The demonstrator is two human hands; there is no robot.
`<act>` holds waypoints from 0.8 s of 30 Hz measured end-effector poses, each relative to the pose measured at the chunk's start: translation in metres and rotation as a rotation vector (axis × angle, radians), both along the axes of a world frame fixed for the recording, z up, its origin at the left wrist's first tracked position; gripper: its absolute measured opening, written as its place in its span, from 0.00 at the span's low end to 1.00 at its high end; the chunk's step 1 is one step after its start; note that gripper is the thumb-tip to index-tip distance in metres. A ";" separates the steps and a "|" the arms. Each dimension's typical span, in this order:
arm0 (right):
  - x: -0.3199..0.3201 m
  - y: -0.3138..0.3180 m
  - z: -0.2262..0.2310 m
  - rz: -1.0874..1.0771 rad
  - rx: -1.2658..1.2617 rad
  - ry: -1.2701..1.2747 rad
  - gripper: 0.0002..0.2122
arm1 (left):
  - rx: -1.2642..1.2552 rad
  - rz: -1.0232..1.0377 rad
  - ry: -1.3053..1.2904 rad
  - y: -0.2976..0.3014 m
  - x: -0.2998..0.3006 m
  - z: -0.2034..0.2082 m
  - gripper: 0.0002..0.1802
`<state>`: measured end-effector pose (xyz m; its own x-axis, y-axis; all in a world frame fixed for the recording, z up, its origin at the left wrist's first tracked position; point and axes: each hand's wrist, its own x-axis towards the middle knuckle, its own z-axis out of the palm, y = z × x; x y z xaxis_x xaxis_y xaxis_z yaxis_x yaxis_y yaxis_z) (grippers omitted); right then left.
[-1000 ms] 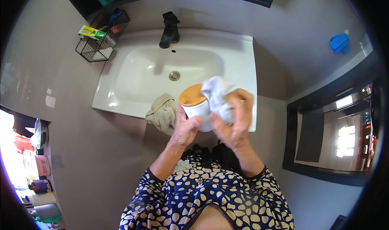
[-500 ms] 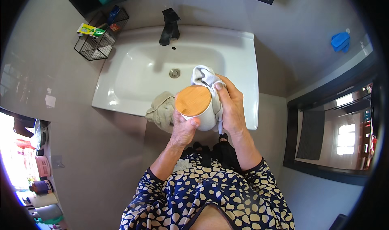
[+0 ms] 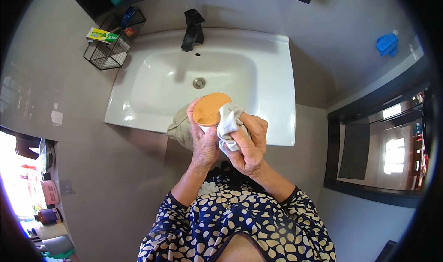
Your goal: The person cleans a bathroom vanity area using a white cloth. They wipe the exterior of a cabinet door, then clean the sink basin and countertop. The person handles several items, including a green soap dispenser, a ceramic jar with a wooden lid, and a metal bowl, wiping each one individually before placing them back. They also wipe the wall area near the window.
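My left hand (image 3: 203, 144) grips a white container with a round wooden lid (image 3: 211, 109) from its left and near side. A bunched pale grey cloth (image 3: 229, 123) is in my right hand (image 3: 252, 139), its fingers curled round the folds and pressing them against the container's right side. The cloth overlaps the lid's right edge and hides most of the container's white body. Both hands are held over the near edge of the white sink (image 3: 281, 119). Behind my left hand, a greenish-grey cloth (image 3: 179, 129) hangs over that edge.
A black faucet (image 3: 192, 31) stands at the sink's back, beyond the drain (image 3: 199, 83). On the left, a black wire basket (image 3: 107, 54) holds a yellow-green tube (image 3: 102, 34). Several bottles (image 3: 48, 216) line the ledge at lower left. A blue cloth (image 3: 386, 45) hangs on the right wall.
My right hand has brought the cloth nearer and to the left, from the container's far right side to its near right side. The container has shifted slightly left.
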<state>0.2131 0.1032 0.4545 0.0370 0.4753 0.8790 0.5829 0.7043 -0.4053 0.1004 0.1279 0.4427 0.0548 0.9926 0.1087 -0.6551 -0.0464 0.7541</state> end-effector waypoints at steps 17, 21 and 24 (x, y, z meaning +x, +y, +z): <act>0.016 0.028 0.023 0.237 -0.733 0.761 0.13 | 0.088 -0.136 0.275 -0.008 0.008 -0.005 0.58; 0.015 0.012 0.009 0.295 -0.757 0.889 0.15 | 0.145 -0.149 0.293 -0.004 0.001 -0.007 0.54; 0.021 0.016 0.006 0.423 -0.939 1.009 0.15 | 0.207 -0.225 0.298 -0.002 -0.004 -0.005 0.53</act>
<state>0.2344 0.1191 0.4605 0.1550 0.9851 -0.0744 -0.4085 -0.0047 -0.9127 0.0966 0.1259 0.4380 0.3263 0.9113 0.2513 -0.4213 -0.0978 0.9016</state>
